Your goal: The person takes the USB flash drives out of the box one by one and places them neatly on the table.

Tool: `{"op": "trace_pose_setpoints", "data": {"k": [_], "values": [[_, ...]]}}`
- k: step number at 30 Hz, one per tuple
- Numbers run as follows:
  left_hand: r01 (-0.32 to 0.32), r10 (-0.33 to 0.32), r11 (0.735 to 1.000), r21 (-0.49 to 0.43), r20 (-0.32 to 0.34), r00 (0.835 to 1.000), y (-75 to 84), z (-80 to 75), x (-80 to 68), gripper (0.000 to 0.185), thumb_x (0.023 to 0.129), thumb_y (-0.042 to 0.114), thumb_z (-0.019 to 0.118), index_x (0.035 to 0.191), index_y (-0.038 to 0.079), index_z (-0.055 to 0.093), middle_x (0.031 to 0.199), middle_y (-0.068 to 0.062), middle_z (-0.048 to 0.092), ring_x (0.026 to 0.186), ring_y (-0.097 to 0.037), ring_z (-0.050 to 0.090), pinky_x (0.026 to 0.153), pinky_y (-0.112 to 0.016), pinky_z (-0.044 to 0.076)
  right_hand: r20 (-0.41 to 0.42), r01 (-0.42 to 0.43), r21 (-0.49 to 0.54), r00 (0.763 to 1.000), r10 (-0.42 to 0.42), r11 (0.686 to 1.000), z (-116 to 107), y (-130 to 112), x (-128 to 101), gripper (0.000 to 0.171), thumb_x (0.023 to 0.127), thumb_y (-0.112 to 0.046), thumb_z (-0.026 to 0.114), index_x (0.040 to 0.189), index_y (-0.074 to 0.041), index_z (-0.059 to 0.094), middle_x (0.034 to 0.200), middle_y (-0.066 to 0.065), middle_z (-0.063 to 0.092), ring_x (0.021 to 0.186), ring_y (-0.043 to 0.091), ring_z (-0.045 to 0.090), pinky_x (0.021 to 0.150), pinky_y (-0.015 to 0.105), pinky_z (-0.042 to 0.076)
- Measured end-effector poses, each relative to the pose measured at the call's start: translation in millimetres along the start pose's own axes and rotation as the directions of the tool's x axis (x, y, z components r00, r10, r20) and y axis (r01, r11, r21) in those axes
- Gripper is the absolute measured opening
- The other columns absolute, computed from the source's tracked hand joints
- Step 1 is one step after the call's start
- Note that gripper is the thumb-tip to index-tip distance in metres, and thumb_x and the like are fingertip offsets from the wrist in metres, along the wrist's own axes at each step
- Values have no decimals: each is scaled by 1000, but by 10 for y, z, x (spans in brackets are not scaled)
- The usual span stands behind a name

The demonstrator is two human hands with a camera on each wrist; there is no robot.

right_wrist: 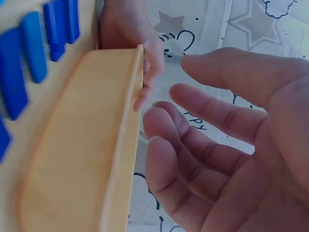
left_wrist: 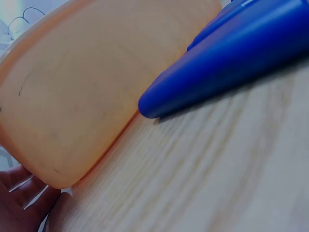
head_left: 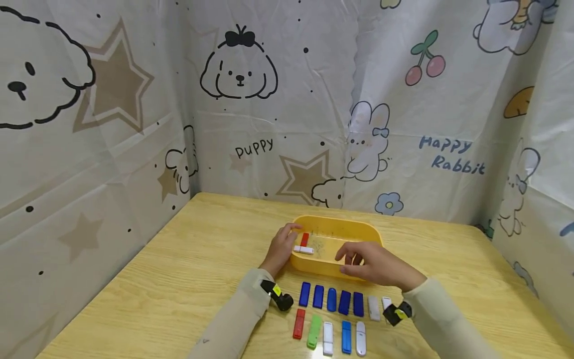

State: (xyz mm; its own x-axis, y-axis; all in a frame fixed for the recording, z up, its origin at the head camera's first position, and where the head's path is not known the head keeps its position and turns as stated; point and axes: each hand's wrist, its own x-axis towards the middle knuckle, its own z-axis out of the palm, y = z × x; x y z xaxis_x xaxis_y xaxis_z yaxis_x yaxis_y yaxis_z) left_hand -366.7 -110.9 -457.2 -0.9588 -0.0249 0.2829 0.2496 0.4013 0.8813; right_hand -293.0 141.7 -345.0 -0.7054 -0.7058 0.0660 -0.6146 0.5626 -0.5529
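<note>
Low in the frame, two rows of sticks point(head_left: 332, 311) lay before the yellow tray point(head_left: 358, 234), which the left hand point(head_left: 281, 249) gripped at its left end while the right hand point(head_left: 372, 263) hovered loosely spread over its near rim, right of the red stick point(head_left: 305, 240) and white stick point(head_left: 304, 250) inside.

The left hand point(left_wrist: 21, 203) is cut off at the left wrist picture's corner, and the blue stick point(left_wrist: 227, 58) there is blurred.

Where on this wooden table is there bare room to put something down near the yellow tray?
Bare wood lies left of the yellow plastic tray, toward the curtain, and behind it up to the back curtain. To its right the light wooden table is also open. It is crowded in front: the left hand, right hand and two rows of small coloured plastic sticks.
</note>
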Motion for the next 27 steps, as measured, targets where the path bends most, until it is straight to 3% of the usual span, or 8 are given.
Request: {"op": "trace_pose_setpoints", "data": {"k": [7, 14, 21, 27], "values": [[-1, 1, 1000, -6, 5, 1000, -3, 10, 8, 28, 100, 25, 42, 119, 18, 60, 128, -11, 54, 119, -30, 50, 101, -52, 36, 18, -29, -104, 999, 31, 994, -48, -28, 497, 20, 92, -23, 65, 108, -12, 65, 87, -3, 63, 74, 15, 58, 67, 29, 50], [-21, 21, 1000, -12, 14, 1000, -9, 23, -16, 28, 99, 25, 42, 118, 18, 61, 126, -11, 55, 113, -30, 52, 96, -52, 40, 47, -82, -134, 995, 89, 988, 126, 69, 918, 18, 89, -20, 68, 103, -8, 68, 85, 0, 63, 70, 15, 56, 64, 30, 49], [-42, 42, 999, 23, -3, 999, -27, 31, -28, 27, 98, 24, 43, 116, 18, 61, 120, -11, 57, 106, -28, 53, 91, -49, 41, 75, -244, -106, 965, 253, 964, 317, 178, 1183, 12, 86, -12, 70, 97, -6, 69, 86, 3, 63, 66, 17, 59, 57, 28, 53], [-58, 59, 998, 31, -23, 998, -31, 14, -9, 26, 97, 24, 44, 115, 18, 62, 117, -10, 58, 101, -27, 53, 89, -46, 41, 55, -280, -181, 954, 294, 943, 397, 172, 1342, 14, 82, -11, 74, 94, -7, 70, 87, 4, 63, 64, 17, 57, 58, 28, 50]]}}
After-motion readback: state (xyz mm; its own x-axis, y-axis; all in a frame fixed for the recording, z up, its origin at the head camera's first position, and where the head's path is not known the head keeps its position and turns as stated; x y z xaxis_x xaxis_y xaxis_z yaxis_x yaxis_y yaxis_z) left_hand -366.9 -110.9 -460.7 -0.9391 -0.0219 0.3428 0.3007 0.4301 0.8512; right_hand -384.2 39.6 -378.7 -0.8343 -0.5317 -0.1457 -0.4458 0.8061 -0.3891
